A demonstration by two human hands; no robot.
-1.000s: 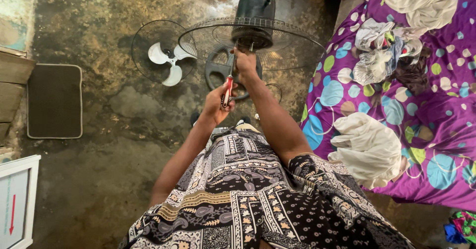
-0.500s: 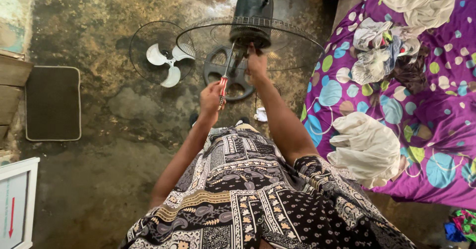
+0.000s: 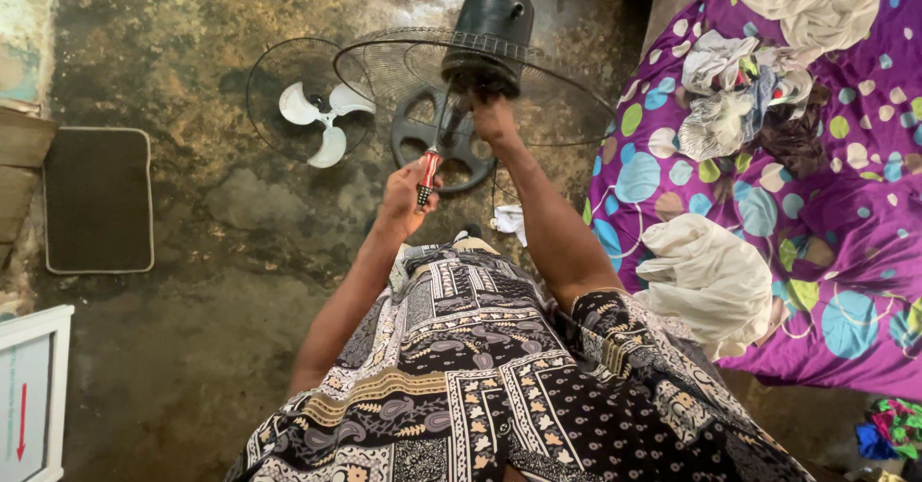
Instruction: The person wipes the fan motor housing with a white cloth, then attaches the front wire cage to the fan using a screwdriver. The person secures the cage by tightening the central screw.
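Head view. My left hand (image 3: 401, 194) is raised, arm half bent, fist closed round the red handle of the screwdriver (image 3: 429, 167); its shaft slants up to the fan motor (image 3: 490, 36). My right hand (image 3: 495, 117) reaches further, arm nearly straight, fingers pressed on the motor's underside just below the wire rear guard (image 3: 384, 64); whether they grip anything, I cannot tell. The fan base (image 3: 423, 136) stands on the floor below. The loose front guard with white blade (image 3: 312, 112) lies left, apart. The bed (image 3: 845, 213) crowds my right; open floor to the left.
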